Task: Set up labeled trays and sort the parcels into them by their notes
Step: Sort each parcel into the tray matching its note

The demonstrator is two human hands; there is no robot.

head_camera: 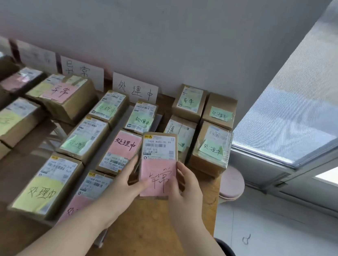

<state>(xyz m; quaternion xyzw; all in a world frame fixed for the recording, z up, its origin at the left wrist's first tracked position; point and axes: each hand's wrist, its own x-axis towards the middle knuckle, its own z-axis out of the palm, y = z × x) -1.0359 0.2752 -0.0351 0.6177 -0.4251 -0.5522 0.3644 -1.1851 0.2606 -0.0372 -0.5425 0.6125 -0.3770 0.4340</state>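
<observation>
Both my hands hold up a small brown parcel [158, 154] with a shipping label and a pink note that reads 异常. My left hand [129, 181] grips its left edge, thumb across the note. My right hand [186, 186] grips its right edge. Behind it, white paper signs lean on the wall: one reads 处理中 [135, 88], one reads 异常 [81, 71]. Several parcels with green, pink and yellow 处理中 notes lie in front of the 处理中 sign, such as a pink-noted one [121, 151]. A parcel with a pink 异常 note [65, 96] lies under the 异常 sign.
A group of unsorted parcels [211, 146] with green notes stands at the wooden table's [151, 232] back right corner. More parcels fill the left side. A pink round stool [232, 183] sits beyond the table's right edge. A window lies to the right.
</observation>
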